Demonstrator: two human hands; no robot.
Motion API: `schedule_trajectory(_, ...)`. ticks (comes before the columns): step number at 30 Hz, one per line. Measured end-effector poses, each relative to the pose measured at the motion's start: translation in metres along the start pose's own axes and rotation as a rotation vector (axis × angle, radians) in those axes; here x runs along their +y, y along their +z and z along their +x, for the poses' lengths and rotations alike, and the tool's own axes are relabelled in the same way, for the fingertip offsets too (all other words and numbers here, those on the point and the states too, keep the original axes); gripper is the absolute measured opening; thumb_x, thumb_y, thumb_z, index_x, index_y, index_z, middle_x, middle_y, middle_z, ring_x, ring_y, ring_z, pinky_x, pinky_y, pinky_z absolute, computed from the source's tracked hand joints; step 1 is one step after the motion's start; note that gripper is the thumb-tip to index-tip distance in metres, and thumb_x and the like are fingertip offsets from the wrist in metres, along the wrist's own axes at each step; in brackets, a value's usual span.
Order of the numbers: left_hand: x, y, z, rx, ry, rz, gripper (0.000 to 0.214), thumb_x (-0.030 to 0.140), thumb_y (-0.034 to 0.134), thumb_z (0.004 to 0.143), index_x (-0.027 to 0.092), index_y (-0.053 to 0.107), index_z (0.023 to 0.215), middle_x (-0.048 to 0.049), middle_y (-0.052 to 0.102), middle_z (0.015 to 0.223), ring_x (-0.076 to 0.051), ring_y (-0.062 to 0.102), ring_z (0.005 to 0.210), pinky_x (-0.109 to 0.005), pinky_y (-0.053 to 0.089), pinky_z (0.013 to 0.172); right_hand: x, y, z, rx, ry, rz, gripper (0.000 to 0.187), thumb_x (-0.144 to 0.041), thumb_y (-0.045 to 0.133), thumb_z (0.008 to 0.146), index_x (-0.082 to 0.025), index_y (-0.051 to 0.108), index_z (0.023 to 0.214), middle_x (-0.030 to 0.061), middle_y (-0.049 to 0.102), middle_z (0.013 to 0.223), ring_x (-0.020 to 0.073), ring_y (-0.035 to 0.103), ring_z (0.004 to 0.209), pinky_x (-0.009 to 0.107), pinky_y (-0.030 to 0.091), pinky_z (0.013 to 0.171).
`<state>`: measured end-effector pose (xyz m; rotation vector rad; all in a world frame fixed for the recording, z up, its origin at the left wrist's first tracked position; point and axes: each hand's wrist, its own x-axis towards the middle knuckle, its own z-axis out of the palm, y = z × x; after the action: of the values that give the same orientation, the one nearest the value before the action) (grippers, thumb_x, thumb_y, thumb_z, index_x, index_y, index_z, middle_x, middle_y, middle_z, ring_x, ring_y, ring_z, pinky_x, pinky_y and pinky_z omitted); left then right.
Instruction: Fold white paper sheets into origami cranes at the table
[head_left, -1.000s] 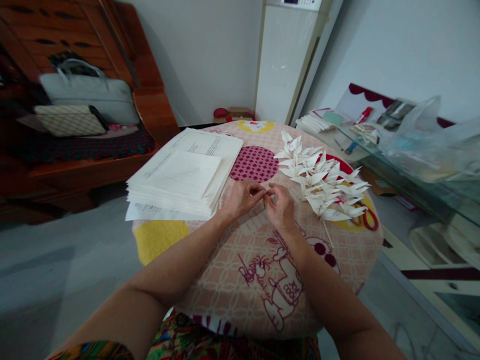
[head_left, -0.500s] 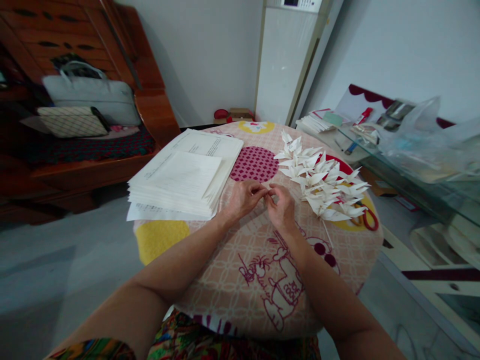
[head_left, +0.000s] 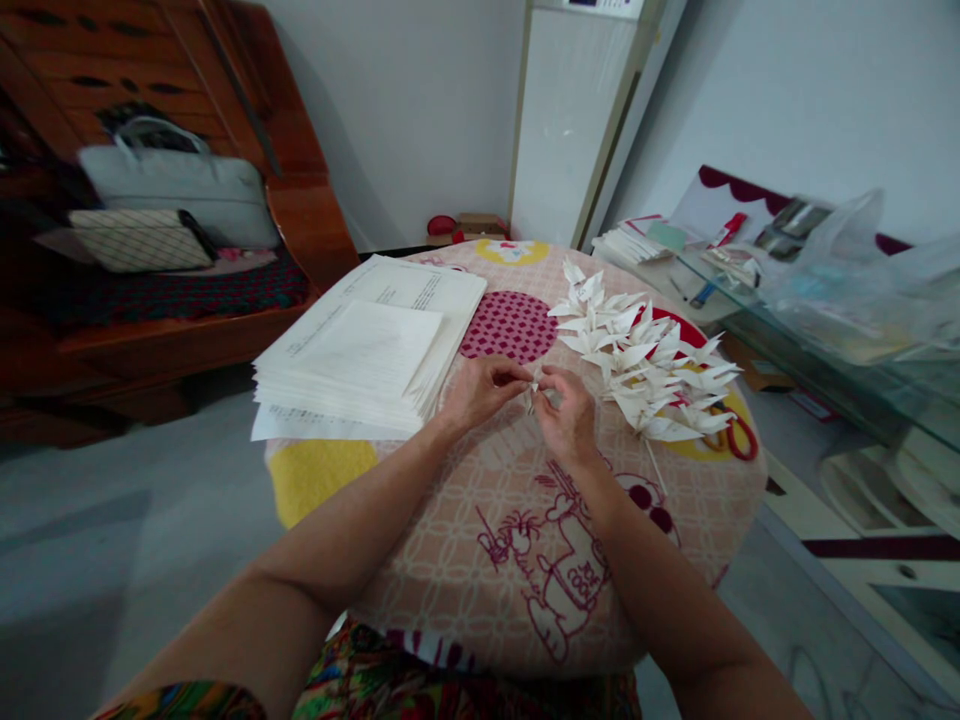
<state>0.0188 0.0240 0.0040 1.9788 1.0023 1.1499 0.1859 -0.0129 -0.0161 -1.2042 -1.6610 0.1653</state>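
Observation:
My left hand [head_left: 484,392] and my right hand [head_left: 564,410] meet over the middle of the cloth-covered round table [head_left: 435,540]. Between their pinched fingertips is a small piece of folded white paper [head_left: 535,384], mostly hidden by the fingers. To the right of my right hand lies a cluster of white folded paper cranes [head_left: 637,350]. On the left, beyond my left hand, a small stack of white paper squares [head_left: 382,345] rests on larger printed sheets [head_left: 315,340].
Red-handled scissors [head_left: 739,437] lie partly under the cranes at the table's right edge. A glass shelf [head_left: 825,370] on the right holds a plastic bag [head_left: 840,290] and small items. At left, a wooden bench [head_left: 300,220] carries a grey handbag [head_left: 180,190].
My fingertips have drawn slightly apart, and a bit more of the small white paper shows between them. The stacks and cranes stay where they were.

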Motion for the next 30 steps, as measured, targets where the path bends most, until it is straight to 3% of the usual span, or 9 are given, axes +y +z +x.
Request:
schedule_trajectory(11,0.012,0.001,-0.002,-0.008,0.021,0.07,0.011,0.021,0.069,0.081,0.018,0.079,0.086,-0.0046,0.075,0.079,-0.014,0.066,0.072,-0.022,0.048,0.066,0.0,-0.001,0.0,-0.017,0.007,-0.03,0.004,-0.022,0.06,0.084,-0.022,0.064,0.083,0.0111,0.073,0.104,0.0266,0.066,0.104,0.045,0.051,0.097)
schedule_trajectory(17,0.004,-0.005,0.001,0.023,-0.054,0.038,0.021,0.014,0.059,0.081,0.015,0.078,0.089,-0.0059,0.077,0.087,-0.016,0.069,0.08,-0.024,0.052,0.074,0.0,-0.01,0.001,-0.083,0.031,0.025,0.005,-0.022,0.063,0.08,-0.022,0.067,0.084,0.0108,0.074,0.105,0.0267,0.067,0.106,0.046,0.051,0.098)
schedule_trajectory(20,-0.001,-0.008,0.004,0.007,-0.092,0.093,0.02,0.015,0.062,0.079,0.015,0.079,0.089,-0.0062,0.077,0.088,-0.015,0.069,0.078,-0.024,0.052,0.074,0.007,-0.017,0.002,-0.107,0.065,0.058,0.008,-0.022,0.062,0.078,-0.021,0.069,0.083,0.0112,0.075,0.106,0.0265,0.068,0.104,0.046,0.051,0.098)
schedule_trajectory(25,-0.013,-0.007,0.006,-0.103,-0.316,0.038,0.018,0.022,0.069,0.077,0.014,0.078,0.091,-0.004,0.075,0.076,-0.013,0.067,0.065,-0.021,0.05,0.061,0.021,-0.023,0.004,-0.107,0.163,0.142,0.013,-0.02,0.06,0.075,-0.019,0.072,0.08,0.0133,0.075,0.107,0.0269,0.07,0.103,0.044,0.056,0.09)
schedule_trajectory(30,-0.012,-0.005,0.002,-0.213,-0.627,-0.441,0.032,0.018,0.073,0.075,0.011,0.069,0.105,-0.0046,0.073,0.071,-0.013,0.065,0.055,-0.023,0.052,0.055,0.024,-0.02,0.001,-0.109,0.353,0.202,0.013,-0.022,0.062,0.074,-0.02,0.073,0.081,0.0104,0.076,0.108,0.0242,0.073,0.094,0.039,0.06,0.08)
